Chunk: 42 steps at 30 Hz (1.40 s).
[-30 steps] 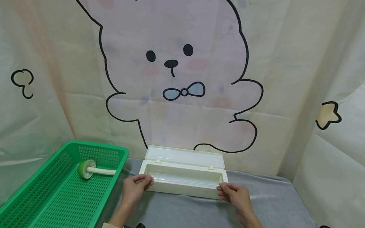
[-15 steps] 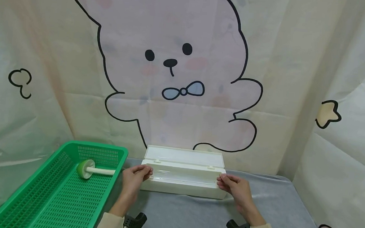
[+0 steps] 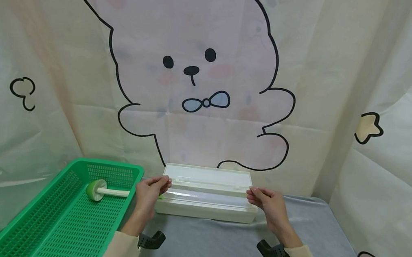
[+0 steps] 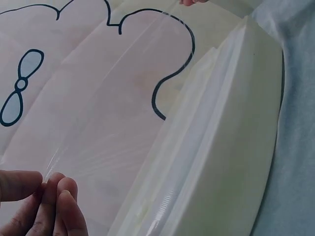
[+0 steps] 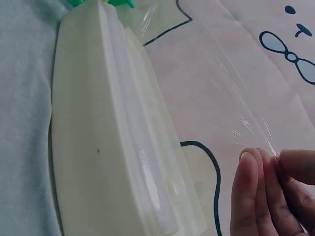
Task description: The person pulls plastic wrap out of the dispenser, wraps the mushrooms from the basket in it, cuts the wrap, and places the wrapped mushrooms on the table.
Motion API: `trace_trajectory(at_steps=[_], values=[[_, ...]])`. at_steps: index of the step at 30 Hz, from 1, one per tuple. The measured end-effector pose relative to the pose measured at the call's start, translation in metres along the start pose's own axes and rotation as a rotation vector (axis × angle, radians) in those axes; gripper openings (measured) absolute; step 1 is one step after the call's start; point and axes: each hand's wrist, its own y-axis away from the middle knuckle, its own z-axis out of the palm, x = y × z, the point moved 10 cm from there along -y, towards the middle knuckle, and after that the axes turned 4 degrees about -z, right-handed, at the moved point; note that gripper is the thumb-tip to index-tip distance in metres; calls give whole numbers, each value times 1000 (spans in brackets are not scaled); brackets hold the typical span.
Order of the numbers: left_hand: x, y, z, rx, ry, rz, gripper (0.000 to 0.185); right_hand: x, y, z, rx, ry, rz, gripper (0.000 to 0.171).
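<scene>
Since a second ago your hands have risen from the front rim of the cream dispenser box [image 3: 204,210], and a clear sheet of cling film [image 3: 207,197] now stretches up out of it between them. At the far left, the green basket [image 3: 53,229] sits on the grey-covered table [image 3: 217,252], holding a green-headed brush [image 3: 97,189] near its back end. Just right of the basket, your left hand [image 3: 150,197] pinches the film's left corner; the left wrist view shows the fingertips [image 4: 54,196] pressed together on the edge. The box lies in the middle of the table, its lid [image 3: 207,174] open and leaning back toward the rabbit-print curtain [image 3: 195,82]. At the right, your right hand [image 3: 269,207] pinches the other corner, with the fingertips [image 5: 256,187] closed on the film in the right wrist view.

From here, I judge the main risk to be uneven pull: if one hand rises faster than the other, the film could skew, wrinkle and cling to itself. Your pinches sit right at the edge, so a corner may slip free and snap back onto the roll. Nothing holds the box down, so a hard tug might drag or tip it.
</scene>
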Motion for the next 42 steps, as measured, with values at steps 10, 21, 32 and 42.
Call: trace_trajectory(at_steps=[10, 21, 32, 42], values=[[20, 0, 3, 1, 9, 7, 25, -20, 1, 0, -3, -7, -22, 34], [26, -1, 4, -1, 23, 13, 25, -32, 0, 1, -9, -44, -54, 32], [36, -1, 5, -16, 41, 37, 28, -41, -1, 0, -14, -52, -70, 29], [49, 5, 8, -17, 62, 65, 29, -51, 1, -2, -12, -50, -75, 31]])
